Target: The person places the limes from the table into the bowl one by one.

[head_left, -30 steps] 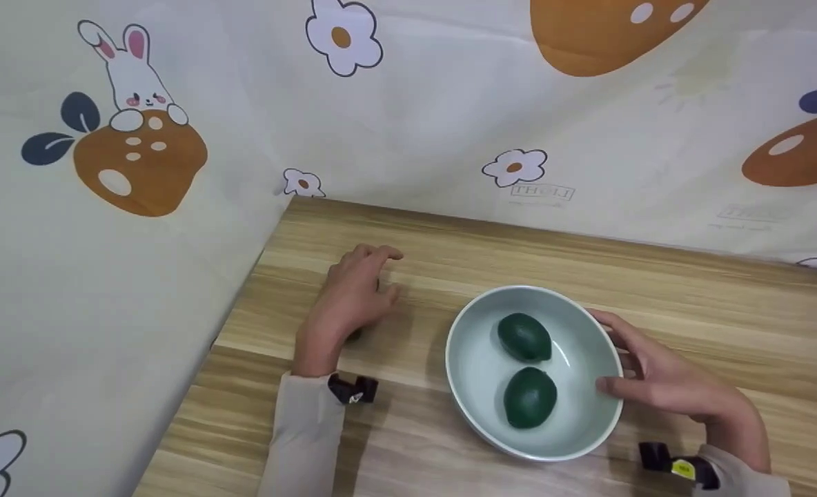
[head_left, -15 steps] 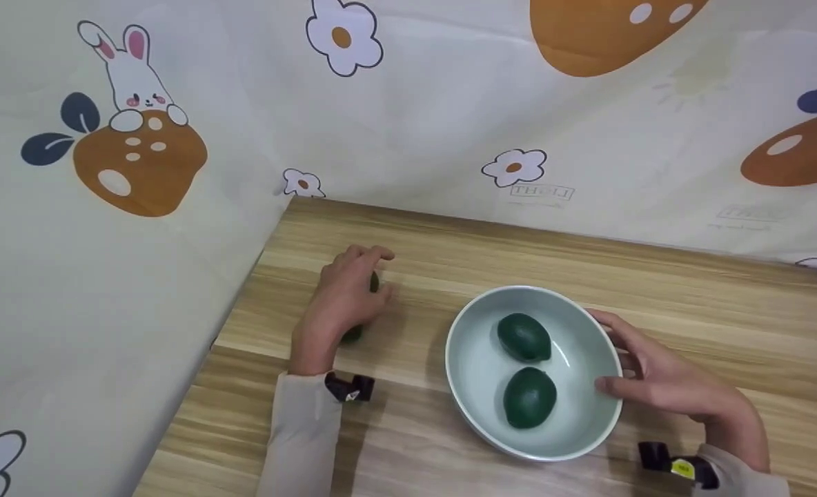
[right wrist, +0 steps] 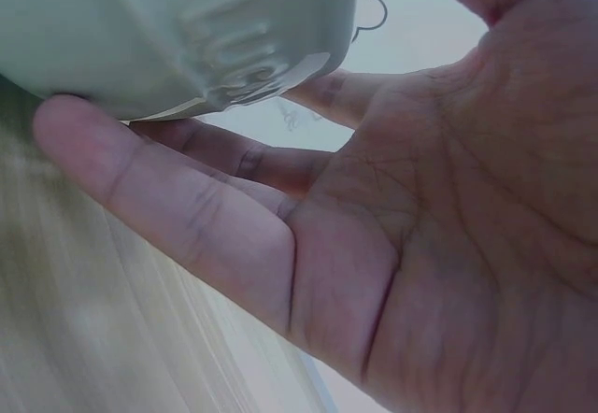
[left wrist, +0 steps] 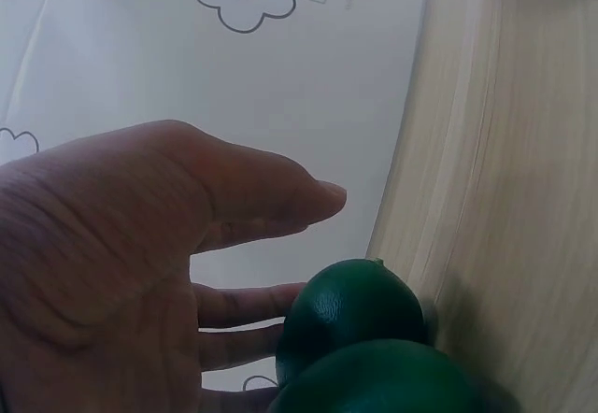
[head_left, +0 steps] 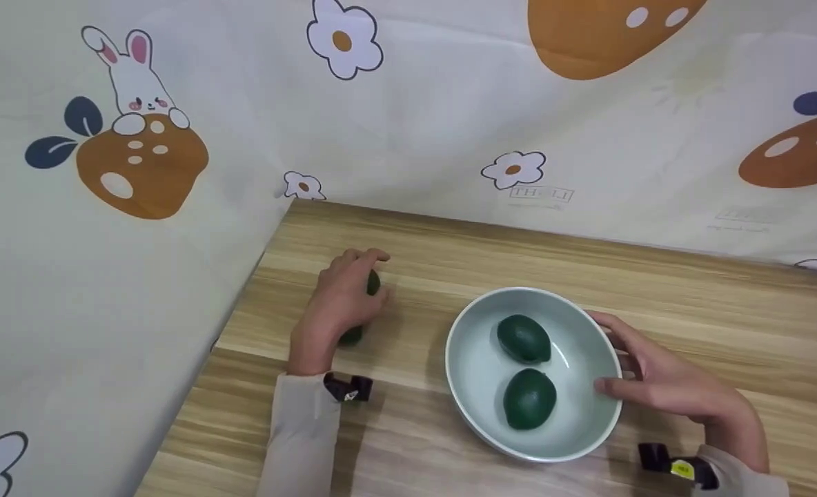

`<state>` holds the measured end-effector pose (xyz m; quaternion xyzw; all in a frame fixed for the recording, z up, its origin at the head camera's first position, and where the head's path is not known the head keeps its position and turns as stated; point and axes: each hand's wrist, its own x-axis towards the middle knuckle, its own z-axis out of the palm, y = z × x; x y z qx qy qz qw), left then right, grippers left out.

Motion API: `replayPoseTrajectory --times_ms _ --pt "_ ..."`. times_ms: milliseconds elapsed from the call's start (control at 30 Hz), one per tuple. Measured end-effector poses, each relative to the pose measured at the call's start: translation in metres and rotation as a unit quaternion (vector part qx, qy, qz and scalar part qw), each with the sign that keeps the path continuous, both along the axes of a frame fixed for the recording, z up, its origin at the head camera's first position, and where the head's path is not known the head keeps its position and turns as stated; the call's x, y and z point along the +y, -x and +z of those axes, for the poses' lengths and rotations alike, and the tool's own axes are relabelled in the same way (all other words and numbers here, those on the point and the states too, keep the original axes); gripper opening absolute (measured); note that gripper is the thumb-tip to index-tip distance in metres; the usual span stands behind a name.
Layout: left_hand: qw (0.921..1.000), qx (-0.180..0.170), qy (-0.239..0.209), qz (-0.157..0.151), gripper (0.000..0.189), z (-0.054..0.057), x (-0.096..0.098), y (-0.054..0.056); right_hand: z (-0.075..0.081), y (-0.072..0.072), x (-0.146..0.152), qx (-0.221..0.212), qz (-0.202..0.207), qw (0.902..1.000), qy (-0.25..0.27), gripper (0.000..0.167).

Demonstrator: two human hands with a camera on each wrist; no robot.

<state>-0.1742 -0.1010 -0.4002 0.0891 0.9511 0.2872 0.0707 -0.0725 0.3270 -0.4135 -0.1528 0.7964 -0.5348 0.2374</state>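
My left hand (head_left: 343, 293) reaches over the table's left part, around two dark green limes. One lime (head_left: 373, 281) shows between thumb and fingers, the other lime (head_left: 351, 336) peeks out beneath the wrist. In the left wrist view the thumb is held apart from the limes, with the fingers extended behind the farther lime (left wrist: 348, 306); the nearer lime (left wrist: 383, 383) is cut off by the frame edge. My right hand (head_left: 671, 376) grips a pale green bowl (head_left: 467, 393), thumb over the rim and fingers along its outside. Two more limes (head_left: 530, 398) lie in the bowl.
The wooden table (head_left: 408, 442) meets a cloth (head_left: 415, 124) printed with flowers, a rabbit and orange fruit at its back and left edges. Each wrist wears a black camera strap (head_left: 348, 388).
My left hand has shifted slightly left, and more of the two limes beneath it shows. The right hand and the bowl stay in place.
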Motion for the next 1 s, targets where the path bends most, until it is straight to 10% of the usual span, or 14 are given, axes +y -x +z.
replayPoseTrajectory --times_ms 1000 --pt "0.997 -0.058 -0.007 0.05 0.066 -0.008 -0.011 0.005 0.001 -0.001 0.0 0.018 0.001 0.9998 -0.002 0.082"
